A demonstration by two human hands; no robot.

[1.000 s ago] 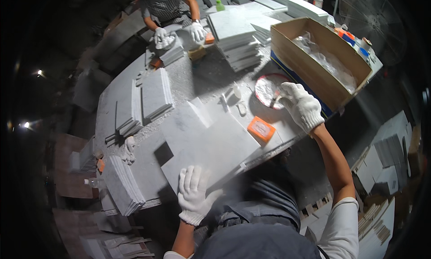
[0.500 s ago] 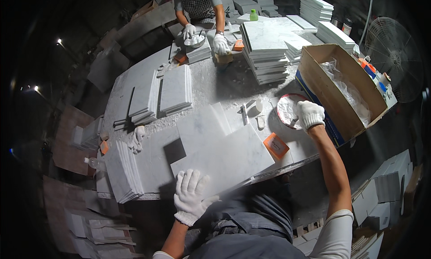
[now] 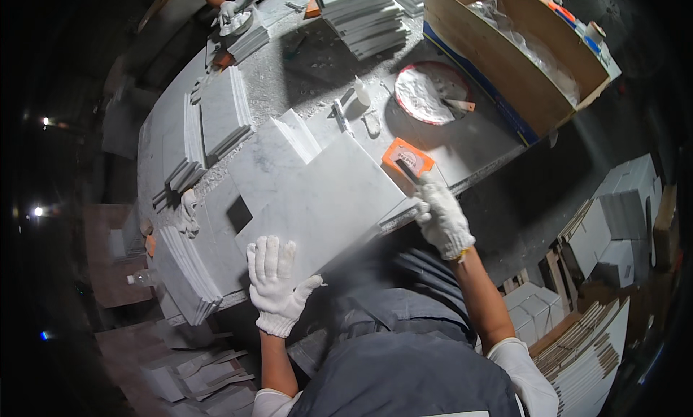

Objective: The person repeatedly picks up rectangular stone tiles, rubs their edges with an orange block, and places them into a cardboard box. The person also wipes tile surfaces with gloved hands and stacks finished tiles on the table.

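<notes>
My left hand [image 3: 277, 278], in a white knit glove, lies flat on the near left part of a white marble tile [image 3: 328, 204], fingers stretched out and thumb apart. This tile rests over other tiles and reaches the table's near edge. My right hand [image 3: 442, 218], also gloved, is closed around a putty knife [image 3: 408, 173] with a dark, narrow blade; its handle is hidden in the fingers. The blade lies over an orange block [image 3: 409, 157] with a printed label, just right of the tile. A red-rimmed bowl [image 3: 421, 77] of white paste holds another spreader [image 3: 459, 105].
An open cardboard box [image 3: 498, 63] with clear plastic stands right of the bowl. A squeeze bottle [image 3: 362, 92] is beyond the tile. Tile stacks [image 3: 224, 114] stand at left, more [image 3: 364, 20] at the back. A co-worker's gloved hand [image 3: 228, 11] is by a far bowl.
My right hand has left the bowl and come nearer, over the orange block, with the putty knife showing. My left hand stays flat on the tile. The view has shifted.
</notes>
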